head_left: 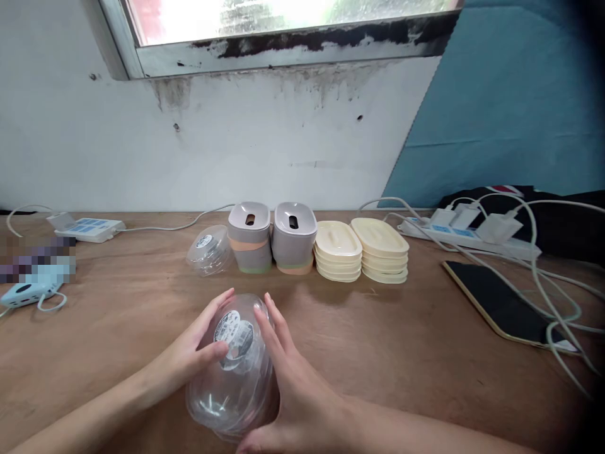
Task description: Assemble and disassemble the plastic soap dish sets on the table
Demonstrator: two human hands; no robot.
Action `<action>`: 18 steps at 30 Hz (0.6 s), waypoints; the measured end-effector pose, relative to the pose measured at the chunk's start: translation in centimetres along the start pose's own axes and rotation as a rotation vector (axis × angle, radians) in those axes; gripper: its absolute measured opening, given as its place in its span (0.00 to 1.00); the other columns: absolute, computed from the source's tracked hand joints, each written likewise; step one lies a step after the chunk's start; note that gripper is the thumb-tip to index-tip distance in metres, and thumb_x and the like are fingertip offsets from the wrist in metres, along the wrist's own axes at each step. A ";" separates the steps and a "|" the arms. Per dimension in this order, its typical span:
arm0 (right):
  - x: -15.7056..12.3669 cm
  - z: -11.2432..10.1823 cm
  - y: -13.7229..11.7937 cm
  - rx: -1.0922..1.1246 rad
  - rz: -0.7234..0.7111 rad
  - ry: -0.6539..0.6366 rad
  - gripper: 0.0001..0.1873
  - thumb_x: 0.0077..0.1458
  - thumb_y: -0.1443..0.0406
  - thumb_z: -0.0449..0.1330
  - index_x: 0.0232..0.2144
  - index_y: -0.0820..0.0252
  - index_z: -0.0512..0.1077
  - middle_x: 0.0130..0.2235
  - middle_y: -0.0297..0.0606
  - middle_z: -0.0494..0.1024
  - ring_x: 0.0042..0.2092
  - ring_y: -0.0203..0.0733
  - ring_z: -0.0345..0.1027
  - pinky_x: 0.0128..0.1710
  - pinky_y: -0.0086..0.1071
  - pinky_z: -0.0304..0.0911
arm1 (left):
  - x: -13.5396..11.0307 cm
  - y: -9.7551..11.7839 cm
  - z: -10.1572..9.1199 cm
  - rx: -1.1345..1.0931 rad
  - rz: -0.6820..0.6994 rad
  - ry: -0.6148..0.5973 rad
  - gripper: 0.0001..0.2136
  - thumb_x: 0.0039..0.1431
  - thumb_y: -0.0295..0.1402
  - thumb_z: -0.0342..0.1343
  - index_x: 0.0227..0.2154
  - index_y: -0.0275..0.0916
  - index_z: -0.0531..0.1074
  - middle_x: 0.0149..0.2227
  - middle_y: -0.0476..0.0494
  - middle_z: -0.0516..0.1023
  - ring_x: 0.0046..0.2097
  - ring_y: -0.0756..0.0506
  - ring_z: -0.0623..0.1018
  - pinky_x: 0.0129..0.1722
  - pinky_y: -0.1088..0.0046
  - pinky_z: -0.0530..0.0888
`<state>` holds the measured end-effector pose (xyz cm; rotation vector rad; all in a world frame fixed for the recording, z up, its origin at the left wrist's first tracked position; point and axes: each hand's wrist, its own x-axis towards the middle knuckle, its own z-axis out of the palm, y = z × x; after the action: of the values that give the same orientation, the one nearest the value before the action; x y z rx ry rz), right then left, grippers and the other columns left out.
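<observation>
A stack of transparent plastic lids (222, 391) with round printed stickers is tilted near the front of the table, between my two hands. My left hand (198, 343) holds its left side, the thumb lying over the top by the stickers. On the other side my right hand (288, 366) grips the stack, fingers along the upper right and thumb low at the near edge. Beyond my hands stands a second, smaller pile of transparent lids (210, 252). Beside that are two grey tissue boxes (249, 236) with slotted tops, then two piles of cream oval lids (338, 243).
A white power strip (89, 228) lies back left, near a light blue device (35, 287). Another power strip (463, 233) with chargers and looping white cables is back right. A dark phone or tablet (505, 302) lies under the cables. The wall and window frame rise behind.
</observation>
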<state>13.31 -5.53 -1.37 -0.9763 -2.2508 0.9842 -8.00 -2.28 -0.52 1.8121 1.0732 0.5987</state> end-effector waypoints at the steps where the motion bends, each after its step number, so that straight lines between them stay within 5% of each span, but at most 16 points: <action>1: -0.1 0.0 0.0 -0.026 -0.003 -0.004 0.71 0.31 0.55 0.70 0.61 0.56 0.23 0.62 0.50 0.13 0.62 0.59 0.10 0.59 0.54 0.39 | -0.2 -0.4 -0.1 -0.046 0.034 -0.030 0.45 0.45 0.65 0.42 0.62 0.48 0.37 0.64 0.41 0.44 0.63 0.36 0.52 0.57 0.55 0.60; 7: 0.2 0.2 -0.1 -0.047 -0.004 0.019 0.67 0.32 0.56 0.70 0.61 0.58 0.27 0.63 0.56 0.19 0.64 0.59 0.17 0.58 0.52 0.45 | -1.6 -0.8 -1.8 0.083 0.132 -0.178 0.58 0.31 0.65 0.55 0.62 0.51 0.29 0.65 0.42 0.38 0.63 0.31 0.45 0.57 0.48 0.55; 12: 3.6 0.5 0.7 -0.051 -0.053 0.048 0.69 0.32 0.56 0.70 0.61 0.58 0.24 0.62 0.57 0.18 0.64 0.57 0.16 0.58 0.51 0.44 | -1.3 -0.5 -4.3 0.164 0.167 -0.115 0.50 0.36 0.56 0.61 0.61 0.55 0.41 0.64 0.48 0.22 0.63 0.30 0.43 0.57 0.49 0.55; 18: 7.6 0.9 1.5 -0.038 -0.059 0.058 0.69 0.34 0.54 0.69 0.61 0.57 0.21 0.62 0.56 0.18 0.64 0.55 0.17 0.58 0.51 0.44 | -0.6 -1.1 -7.1 0.308 0.115 -0.014 0.43 0.41 0.49 0.63 0.59 0.58 0.47 0.65 0.50 0.28 0.63 0.31 0.45 0.58 0.53 0.56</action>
<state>8.59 0.70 -1.93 -0.9372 -2.2453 0.8797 -14.15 0.69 1.84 2.1531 1.1044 0.5075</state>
